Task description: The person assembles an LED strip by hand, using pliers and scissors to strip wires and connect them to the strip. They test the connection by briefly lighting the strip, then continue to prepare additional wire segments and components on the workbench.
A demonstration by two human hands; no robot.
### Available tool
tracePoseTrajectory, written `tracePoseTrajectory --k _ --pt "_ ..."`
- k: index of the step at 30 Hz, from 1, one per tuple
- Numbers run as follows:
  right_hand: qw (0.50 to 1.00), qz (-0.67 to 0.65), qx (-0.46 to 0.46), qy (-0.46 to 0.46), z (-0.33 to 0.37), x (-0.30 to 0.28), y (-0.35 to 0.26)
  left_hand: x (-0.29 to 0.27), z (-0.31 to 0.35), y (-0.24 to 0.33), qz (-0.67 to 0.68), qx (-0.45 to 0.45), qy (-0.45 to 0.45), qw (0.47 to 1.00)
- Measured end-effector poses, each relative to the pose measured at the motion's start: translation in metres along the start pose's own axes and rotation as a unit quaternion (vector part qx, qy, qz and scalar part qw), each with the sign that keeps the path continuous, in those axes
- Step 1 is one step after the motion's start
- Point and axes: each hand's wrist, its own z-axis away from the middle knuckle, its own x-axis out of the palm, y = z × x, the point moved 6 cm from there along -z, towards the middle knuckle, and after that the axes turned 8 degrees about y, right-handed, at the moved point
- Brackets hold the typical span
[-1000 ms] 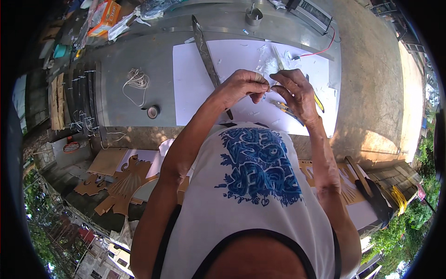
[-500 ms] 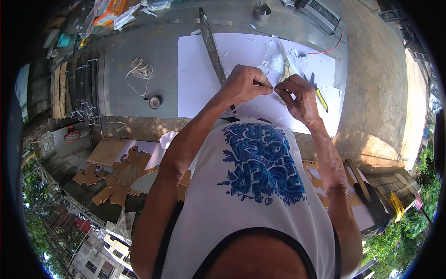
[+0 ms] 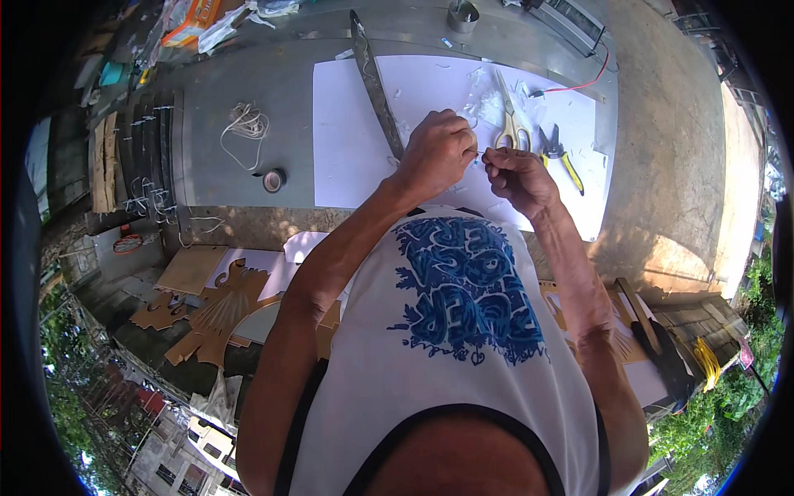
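Observation:
Over a large white sheet (image 3: 343, 157) on the metal table, my left hand (image 3: 440, 155) and my right hand (image 3: 523, 179) meet with their fingertips close together. Both are closed in a pinch. A tiny thin piece seems to bridge the fingertips, too small to name. Beyond my right hand lie cream-handled scissors (image 3: 504, 107), their blades pointing away. Wire-stripper-like pliers with yellow and black handles (image 3: 566, 163) rest to its right. Past my left wrist, a long dark flat strip (image 3: 372, 83) lies slantwise across the sheet.
Clear plastic scraps (image 3: 484, 103) litter the sheet. A red wire (image 3: 579, 86) runs to a dark metal box (image 3: 566, 25). On the left are a bundle of white cord (image 3: 246, 124), a tape roll (image 3: 274, 180) and more dark strips (image 3: 157, 149). A metal cup (image 3: 462, 16) stands far back.
My left hand has turned, showing more of its back, and stays near the same spot. My right hand has shifted slightly left and down, uncovering the scissors' handles and the pliers.

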Motion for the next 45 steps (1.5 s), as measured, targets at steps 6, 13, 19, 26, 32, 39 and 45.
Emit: tracePoseTrajectory --k 6,13,19,26,32,39,45 --pt "0.890 0.329 -0.296 0.110 0.026 0.004 -0.030 -0.002 0.006 -0.022 0.072 -0.177 -0.058 0.980" --pt "0.564 0.535 -0.625 0.066 0.056 0.045 -0.039 0.002 0.008 -0.025 0.091 -0.241 -0.138 0.956" --pt "0.530 0.565 -0.630 0.056 0.047 0.042 -0.034 0.004 0.007 -0.021 0.062 -0.194 -0.133 0.970" --pt "0.995 0.061 -0.057 0.047 0.007 0.006 0.011 0.001 0.006 -0.001 -0.035 0.033 -0.017 0.999" --pt "0.958 0.186 -0.187 0.109 0.023 0.005 -0.002 0.002 0.008 -0.016 0.023 -0.093 -0.045 0.994" --pt "0.637 0.499 -0.580 0.100 0.052 0.036 -0.028 0.007 0.013 -0.021 0.025 -0.109 -0.084 0.990" --pt "0.621 0.511 -0.585 0.101 0.045 0.035 -0.024 0.009 0.015 -0.021 0.055 -0.151 -0.106 0.981"
